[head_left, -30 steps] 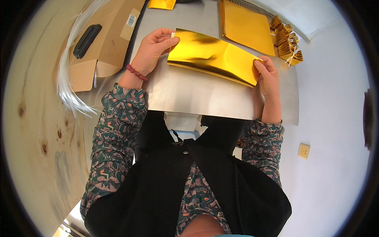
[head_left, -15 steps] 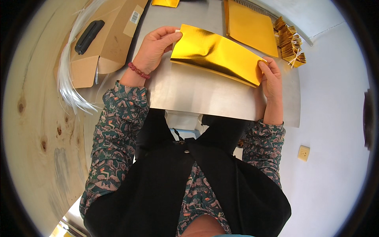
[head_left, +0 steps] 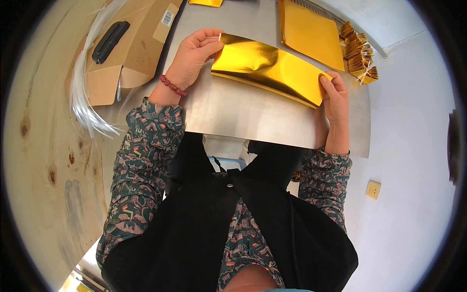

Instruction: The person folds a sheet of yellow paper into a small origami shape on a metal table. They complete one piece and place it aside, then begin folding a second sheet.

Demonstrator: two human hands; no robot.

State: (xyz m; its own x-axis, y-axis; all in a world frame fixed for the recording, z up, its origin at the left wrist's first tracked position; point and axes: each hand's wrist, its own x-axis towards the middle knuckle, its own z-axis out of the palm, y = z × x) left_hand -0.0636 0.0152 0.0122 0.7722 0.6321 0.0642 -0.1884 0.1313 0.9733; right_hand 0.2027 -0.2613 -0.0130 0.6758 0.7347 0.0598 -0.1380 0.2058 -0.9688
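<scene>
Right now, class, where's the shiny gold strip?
In the head view, the gold strip is at upper centre, held between the left hand and right hand, over the silvery table.

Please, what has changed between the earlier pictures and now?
The shiny gold rectangular sheet shows different reflections and dents, and less white edge by the left hand. The view shifted slightly, so it appears a little further right in the picture. Nothing was grasped or released: that hand and the right hand still hold the sheet's ends. The flat gold stack and brown cardboard box stayed put.
</scene>
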